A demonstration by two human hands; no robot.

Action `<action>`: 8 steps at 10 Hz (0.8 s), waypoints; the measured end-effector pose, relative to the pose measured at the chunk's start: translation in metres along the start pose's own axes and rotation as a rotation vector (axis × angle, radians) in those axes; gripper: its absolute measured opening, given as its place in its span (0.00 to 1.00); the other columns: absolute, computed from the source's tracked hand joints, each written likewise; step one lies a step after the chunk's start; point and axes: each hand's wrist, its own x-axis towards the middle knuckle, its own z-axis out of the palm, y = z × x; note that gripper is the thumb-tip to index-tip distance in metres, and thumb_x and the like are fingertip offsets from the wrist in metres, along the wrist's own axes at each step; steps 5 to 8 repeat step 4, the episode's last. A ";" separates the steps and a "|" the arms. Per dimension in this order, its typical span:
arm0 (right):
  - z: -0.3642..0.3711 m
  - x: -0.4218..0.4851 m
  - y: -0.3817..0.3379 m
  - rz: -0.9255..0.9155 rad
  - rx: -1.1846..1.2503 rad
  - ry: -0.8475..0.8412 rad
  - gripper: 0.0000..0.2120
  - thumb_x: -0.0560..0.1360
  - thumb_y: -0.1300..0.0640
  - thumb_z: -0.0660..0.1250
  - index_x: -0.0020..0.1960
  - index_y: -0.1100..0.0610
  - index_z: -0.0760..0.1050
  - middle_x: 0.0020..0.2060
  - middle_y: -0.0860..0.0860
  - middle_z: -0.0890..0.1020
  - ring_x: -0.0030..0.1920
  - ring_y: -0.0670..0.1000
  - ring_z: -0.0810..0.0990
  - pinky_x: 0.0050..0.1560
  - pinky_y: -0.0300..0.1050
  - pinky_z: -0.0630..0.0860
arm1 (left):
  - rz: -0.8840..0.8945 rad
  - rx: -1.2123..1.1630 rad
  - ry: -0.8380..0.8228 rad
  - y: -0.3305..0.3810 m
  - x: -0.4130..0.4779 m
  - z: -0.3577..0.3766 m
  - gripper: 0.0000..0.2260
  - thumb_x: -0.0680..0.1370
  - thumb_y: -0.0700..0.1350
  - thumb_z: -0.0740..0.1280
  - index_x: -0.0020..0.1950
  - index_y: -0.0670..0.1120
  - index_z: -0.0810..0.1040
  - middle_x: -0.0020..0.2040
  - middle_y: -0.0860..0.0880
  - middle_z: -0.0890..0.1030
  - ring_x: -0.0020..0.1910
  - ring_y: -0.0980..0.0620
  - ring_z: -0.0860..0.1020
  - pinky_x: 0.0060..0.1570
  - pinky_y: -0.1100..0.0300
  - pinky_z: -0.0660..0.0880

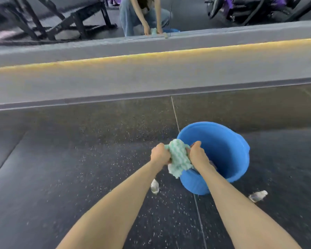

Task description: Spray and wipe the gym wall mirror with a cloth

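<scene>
Person's crouched on the dark speckled floor (79, 177) w/ both arms stretched out, left hand (159, 154) and right hand (198, 154) each clamped tight round an end of the green-and-white cloth (180, 158), which is bunched up between them. Looks like a wring, fists close together and the loose tail hanging down. It's held right at the near rim of the blue bucket (228, 150), prob so drips go in the bucket or beside it, not on clothes; can't tell if there's water inside. Bucket sits just short of the grey ledge (151, 78) w/ the yellow strip, so it's near the job: the mirror (61, 15) runs along the top of the wall above that ledge, and the crouch shows in it. Two small clear bottle-ish things lie on the floor, one under the left forearm (154, 186), one right of the bucket (258, 195); too blurred to say if either is the sprayer. Mirror not yet being wiped, I'd say.
</scene>
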 end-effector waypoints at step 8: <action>-0.038 -0.005 -0.046 -0.175 -0.443 0.171 0.15 0.83 0.53 0.53 0.58 0.62 0.72 0.58 0.59 0.75 0.59 0.60 0.72 0.54 0.54 0.70 | 0.066 0.149 0.059 0.021 -0.014 -0.083 0.15 0.76 0.34 0.56 0.60 0.37 0.76 0.59 0.39 0.77 0.53 0.42 0.78 0.49 0.56 0.76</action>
